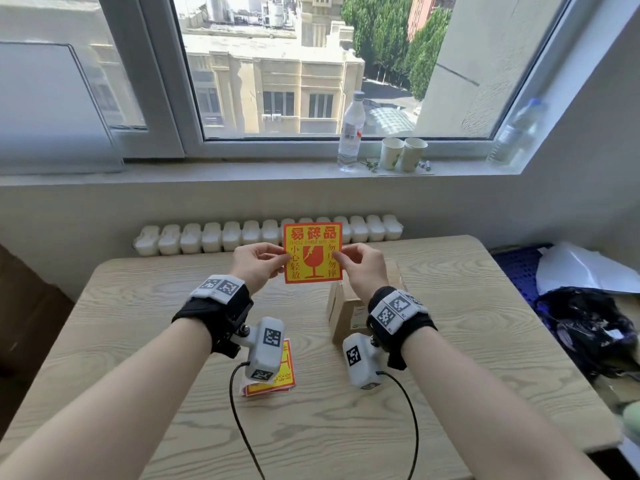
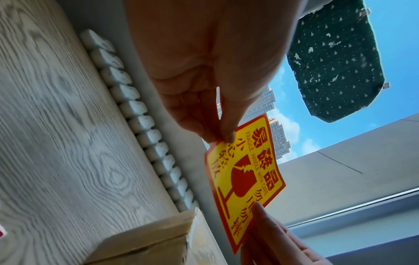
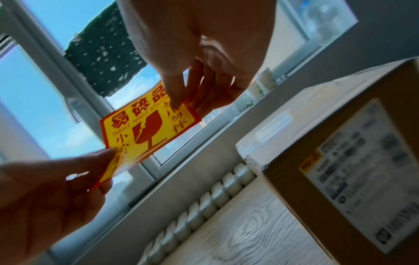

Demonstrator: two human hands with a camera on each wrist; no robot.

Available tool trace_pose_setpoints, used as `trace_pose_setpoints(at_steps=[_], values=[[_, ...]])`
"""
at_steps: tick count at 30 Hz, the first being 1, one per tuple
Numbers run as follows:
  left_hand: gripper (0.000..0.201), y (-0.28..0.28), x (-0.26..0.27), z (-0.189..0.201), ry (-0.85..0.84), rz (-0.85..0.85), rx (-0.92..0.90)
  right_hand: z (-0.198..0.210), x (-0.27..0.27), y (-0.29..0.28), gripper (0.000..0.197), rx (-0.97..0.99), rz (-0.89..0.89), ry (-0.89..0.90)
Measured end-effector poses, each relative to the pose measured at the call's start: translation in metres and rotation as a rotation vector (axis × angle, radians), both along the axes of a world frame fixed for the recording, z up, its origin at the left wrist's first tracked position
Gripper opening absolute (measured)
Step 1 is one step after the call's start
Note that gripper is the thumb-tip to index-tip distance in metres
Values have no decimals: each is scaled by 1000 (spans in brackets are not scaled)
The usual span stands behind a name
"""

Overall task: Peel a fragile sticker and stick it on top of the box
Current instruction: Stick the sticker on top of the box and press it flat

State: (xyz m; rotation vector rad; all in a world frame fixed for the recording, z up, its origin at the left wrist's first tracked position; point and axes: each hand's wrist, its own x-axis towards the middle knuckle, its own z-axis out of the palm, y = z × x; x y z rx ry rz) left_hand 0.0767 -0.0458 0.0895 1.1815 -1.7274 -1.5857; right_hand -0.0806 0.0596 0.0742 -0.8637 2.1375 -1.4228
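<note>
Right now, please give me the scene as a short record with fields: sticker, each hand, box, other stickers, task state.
sticker: fragile sticker, held upright above the table
left hand: left hand pinches its left edge
right hand: right hand pinches its right edge
box: cardboard box on the table, under the right wrist
other stickers: sticker pile near the left wrist
task state: sticker not yet on the box

The sticker [image 1: 313, 252] is yellow with red border and print; the table [image 1: 450, 341] shows pale wood grain.
</note>
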Motion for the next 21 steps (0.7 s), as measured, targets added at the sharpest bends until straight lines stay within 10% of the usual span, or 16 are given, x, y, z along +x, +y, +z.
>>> trace_pose_setpoints(at_steps=[21], values=[[16,39,-110,-36,-372,24,130,-41,-105,42,23,289,-2,-144]])
